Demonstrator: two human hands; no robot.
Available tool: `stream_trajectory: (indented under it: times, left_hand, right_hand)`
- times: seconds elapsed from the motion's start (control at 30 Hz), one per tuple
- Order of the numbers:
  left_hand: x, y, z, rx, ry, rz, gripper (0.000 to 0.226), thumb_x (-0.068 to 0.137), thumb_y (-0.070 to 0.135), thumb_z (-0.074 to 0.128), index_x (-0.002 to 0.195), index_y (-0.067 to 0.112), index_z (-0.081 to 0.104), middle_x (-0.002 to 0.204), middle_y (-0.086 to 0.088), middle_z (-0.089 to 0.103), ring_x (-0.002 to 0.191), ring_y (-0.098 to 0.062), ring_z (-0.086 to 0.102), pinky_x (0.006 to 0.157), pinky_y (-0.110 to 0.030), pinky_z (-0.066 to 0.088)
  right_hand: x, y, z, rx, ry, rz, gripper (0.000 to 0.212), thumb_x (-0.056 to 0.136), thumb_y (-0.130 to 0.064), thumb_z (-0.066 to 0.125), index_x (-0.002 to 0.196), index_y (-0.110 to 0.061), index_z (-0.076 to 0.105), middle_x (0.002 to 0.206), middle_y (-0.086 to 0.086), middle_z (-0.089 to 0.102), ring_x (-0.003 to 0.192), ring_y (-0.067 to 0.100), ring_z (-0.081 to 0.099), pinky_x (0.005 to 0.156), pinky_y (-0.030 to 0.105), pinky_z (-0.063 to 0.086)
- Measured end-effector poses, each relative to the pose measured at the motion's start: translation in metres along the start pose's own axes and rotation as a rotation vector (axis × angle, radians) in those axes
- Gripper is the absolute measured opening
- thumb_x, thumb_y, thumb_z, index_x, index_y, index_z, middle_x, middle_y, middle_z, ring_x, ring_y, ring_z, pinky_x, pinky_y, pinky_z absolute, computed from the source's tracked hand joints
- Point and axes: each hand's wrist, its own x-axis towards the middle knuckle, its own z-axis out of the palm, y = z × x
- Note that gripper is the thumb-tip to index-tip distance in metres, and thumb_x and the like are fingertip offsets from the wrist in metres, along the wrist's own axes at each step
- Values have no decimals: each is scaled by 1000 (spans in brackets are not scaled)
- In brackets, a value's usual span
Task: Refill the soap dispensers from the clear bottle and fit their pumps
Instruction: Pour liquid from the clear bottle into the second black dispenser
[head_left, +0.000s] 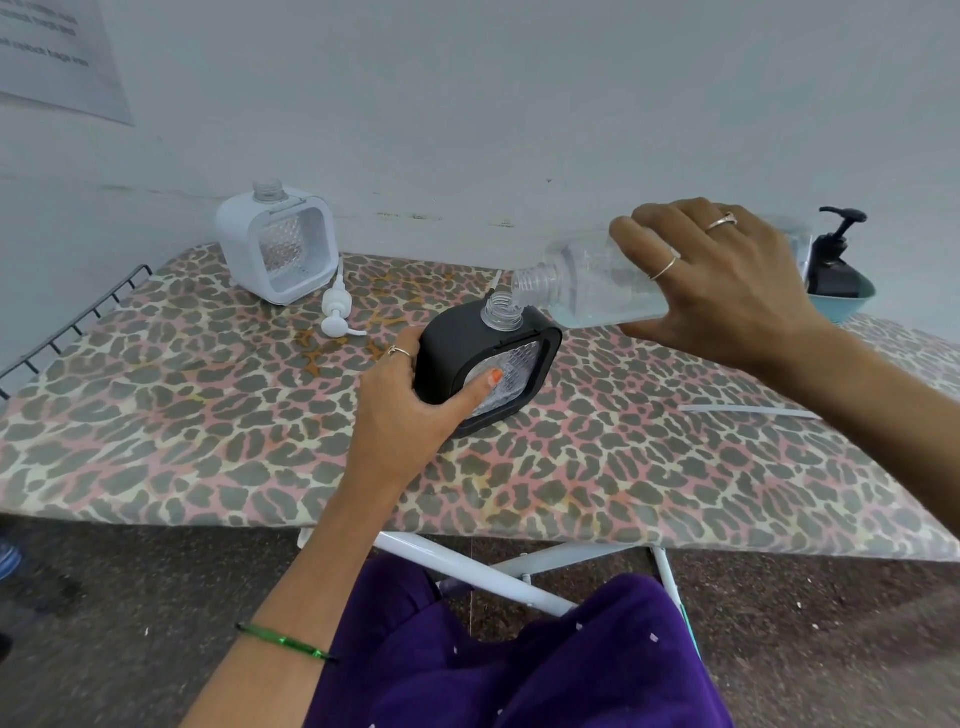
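Holding, left hand (402, 395): we grip the black dispenser (485, 364) from its left side, fingers curled behind it and the thumb laid across its clear textured front window.
Right hand (727, 280): we wrap our fingers over the clear bottle (587, 286), thumb beneath it, and hold it tipped nearly level.
Clear bottle: its open threaded mouth sits just above and beside the black dispenser's open neck; pale bluish liquid lies along its lower side. We cannot tell whether any liquid is passing across.
Black dispenser: it stands upright near the middle of the tabletop (208, 415), with no pump on its neck.
White dispenser (278, 241): it stands upright at the far left of the tabletop, near the wall, neck open.
White pump (337, 312): it lies on its side just beside the white dispenser, between the two dispensers.
Black pump (836, 249): it rests in a teal bowl (852, 306) at the far right, behind our right hand.
Tabletop: it is covered in a leopard-print fabric.
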Motion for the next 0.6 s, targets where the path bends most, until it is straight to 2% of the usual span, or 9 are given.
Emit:
stream_trajectory:
  times: [0.2,0.6]
  left_hand:
    - [0,-1,0,-1,-2,0,45,75,46,75,110,26,56,98,7,68,89,-4,64,74,-17,53]
    - [0,1,-1,6,-4,-3,42,75,42,75,107,28,54,94,18,63,87,2,62,70,-9,49]
  right_hand:
    - [1,0,-1,-1,-14,4,69,67,-38,79,120,-9,44,107,18,63,87,37,61,62,39,46]
    - [2,0,-2,-10,-29,-1,64,71,-38,73,120,-9,45,107,18,62,87,37,61,63,40,46]
